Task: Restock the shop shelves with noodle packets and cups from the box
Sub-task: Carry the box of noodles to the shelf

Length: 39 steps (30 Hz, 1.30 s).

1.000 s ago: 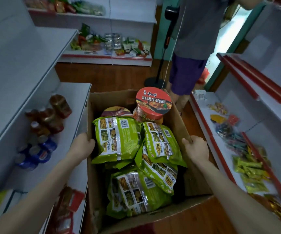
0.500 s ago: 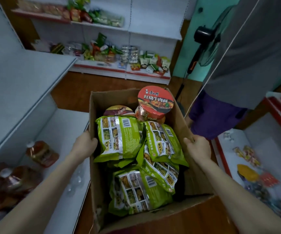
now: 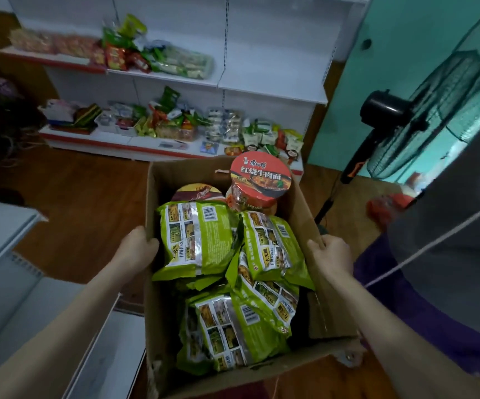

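Hauling stage, I'd say: the box (image 3: 262, 367) is held up between both hands and looks full. Left hand (image 3: 135, 250) curls over the left wall, right hand (image 3: 331, 254) grips the right rim. Green noodle packets (image 3: 198, 234) and a red cup (image 3: 260, 180) ride inside. Next: set it down by the shelves (image 3: 270, 89), free one hand

On the red lid of the noodle cup (image 3: 260, 178), upper centre of the frame at the far end of the box (image 3: 192, 172), "康师傅" and "红烧牛肉面" are printed. Barcodes are seen on the green packets (image 3: 195, 237); their small print cannot be read.
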Motion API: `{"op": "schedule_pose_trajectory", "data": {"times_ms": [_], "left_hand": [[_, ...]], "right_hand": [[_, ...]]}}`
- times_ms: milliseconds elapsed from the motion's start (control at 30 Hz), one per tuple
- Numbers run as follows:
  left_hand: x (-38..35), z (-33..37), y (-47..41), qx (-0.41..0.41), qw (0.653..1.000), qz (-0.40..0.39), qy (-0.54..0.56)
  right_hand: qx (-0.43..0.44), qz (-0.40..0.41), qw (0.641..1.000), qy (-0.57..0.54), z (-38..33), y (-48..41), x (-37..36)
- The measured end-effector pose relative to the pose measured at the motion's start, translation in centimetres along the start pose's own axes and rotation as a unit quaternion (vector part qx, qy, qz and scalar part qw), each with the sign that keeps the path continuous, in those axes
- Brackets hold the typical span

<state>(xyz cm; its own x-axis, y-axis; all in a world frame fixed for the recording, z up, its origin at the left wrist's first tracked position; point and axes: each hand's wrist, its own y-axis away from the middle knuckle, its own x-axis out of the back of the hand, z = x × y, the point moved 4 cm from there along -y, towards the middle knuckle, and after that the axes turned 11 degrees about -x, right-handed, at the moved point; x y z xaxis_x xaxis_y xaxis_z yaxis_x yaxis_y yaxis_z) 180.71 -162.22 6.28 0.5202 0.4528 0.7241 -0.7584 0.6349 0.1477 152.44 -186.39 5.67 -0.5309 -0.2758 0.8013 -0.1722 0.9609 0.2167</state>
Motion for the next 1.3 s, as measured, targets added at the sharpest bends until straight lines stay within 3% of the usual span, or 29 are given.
{"op": "schedule_pose_trajectory", "data": {"times_ms": [333, 867, 1067, 1300], "left_hand": [[0.7, 5.5, -21.1, 0.058, 0.997, 0.049, -0.007], [4.3, 1.3, -53.4, 0.161, 0.98, 0.114, 0.003], [7.9, -0.4, -60.0, 0.226, 0.959, 0.168, 0.024], [14.6, -5.8, -64.7, 0.308, 0.926, 0.212, 0.045]], "right_hand": [[0.057, -0.023, 0.998, 0.032, -15.4, -22.0, -3.0], [0.151, -0.11, 0.978, 0.09, -42.2, -49.4, -16.3], [0.216, -0.138, 0.961, 0.101, -54.0, -55.7, -23.5], [0.299, -0.177, 0.929, 0.125, -68.2, -56.3, -32.5]]}}
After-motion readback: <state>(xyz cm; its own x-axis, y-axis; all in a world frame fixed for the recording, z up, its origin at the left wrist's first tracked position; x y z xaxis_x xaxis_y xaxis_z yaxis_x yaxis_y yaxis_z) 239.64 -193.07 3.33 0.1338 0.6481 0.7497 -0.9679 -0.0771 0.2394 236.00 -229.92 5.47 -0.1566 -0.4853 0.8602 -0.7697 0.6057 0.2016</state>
